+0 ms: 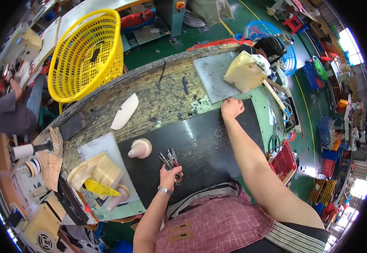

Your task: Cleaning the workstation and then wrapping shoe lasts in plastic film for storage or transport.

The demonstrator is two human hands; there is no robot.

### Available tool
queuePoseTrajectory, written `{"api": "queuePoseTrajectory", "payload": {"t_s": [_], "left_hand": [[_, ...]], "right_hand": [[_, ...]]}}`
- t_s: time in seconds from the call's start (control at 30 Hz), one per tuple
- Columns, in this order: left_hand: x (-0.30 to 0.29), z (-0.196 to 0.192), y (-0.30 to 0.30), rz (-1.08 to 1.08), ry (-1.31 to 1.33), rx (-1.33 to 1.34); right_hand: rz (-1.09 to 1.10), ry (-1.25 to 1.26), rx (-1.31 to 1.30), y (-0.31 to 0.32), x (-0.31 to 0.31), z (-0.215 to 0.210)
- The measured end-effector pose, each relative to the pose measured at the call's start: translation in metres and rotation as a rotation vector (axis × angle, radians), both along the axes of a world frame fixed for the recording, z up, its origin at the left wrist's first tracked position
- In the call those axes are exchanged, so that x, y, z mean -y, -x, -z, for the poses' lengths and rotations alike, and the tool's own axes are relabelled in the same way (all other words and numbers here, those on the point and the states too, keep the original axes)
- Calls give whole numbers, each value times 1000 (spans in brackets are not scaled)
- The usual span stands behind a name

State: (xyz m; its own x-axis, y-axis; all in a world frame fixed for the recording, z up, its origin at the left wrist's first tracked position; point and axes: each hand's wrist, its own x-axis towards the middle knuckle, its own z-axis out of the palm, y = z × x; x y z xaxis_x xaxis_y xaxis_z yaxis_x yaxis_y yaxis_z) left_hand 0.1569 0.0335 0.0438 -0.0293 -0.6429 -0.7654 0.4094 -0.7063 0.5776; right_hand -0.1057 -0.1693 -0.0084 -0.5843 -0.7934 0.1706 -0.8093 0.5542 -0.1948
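My left hand (170, 176), a watch on its wrist, is closed round a bundle of hand tools (173, 159), among them what look like pliers, with their metal ends pointing away from me. It is over the near part of a black mat (204, 147). My right arm stretches forward, and the right hand (233, 108) lies with curled fingers at the mat's far edge; what its fingers hold, if anything, is hidden. Just beyond it are a grey-white board (213, 67) and a cut-open yellowish plastic container (246, 71). A pale cone-shaped piece (140, 149) stands on the mat left of the tools.
A flat white piece (125, 111) lies on the worn table. Left are a cut plastic jug (103, 170) with a yellow piece (101, 188) and a thread spool (23, 151). Scissors (274, 143) are at the right edge. A yellow basket (86, 59) stands beyond; someone sits far left.
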Motion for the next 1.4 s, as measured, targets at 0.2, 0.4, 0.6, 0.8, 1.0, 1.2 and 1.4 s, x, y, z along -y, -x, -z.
{"api": "queuePoseTrajectory", "payload": {"t_s": [0.2,0.4,0.6,0.8,1.0,1.2,1.4], "left_hand": [[-2,1,-6,-27,14,-50],[-2,6,-2,-24,37,-68],[-6,8,0,-33,13,-53],[-12,7,-13,-56,31,-119],[-11,-8,-19,5,33,-78],[-85,-11,-73,-48,100,532],[-61,11,-108,-237,164,930]], "right_hand": [[-715,28,474,-119,-43,-27],[-1573,178,239,-267,37,-35],[-1598,-450,-20,-316,66,-45],[-1047,-279,108,-215,64,-94],[-1011,-384,-20,-154,95,-44],[-910,-371,-244,-127,117,-52],[-1242,-187,-246,-203,108,-49]]}}
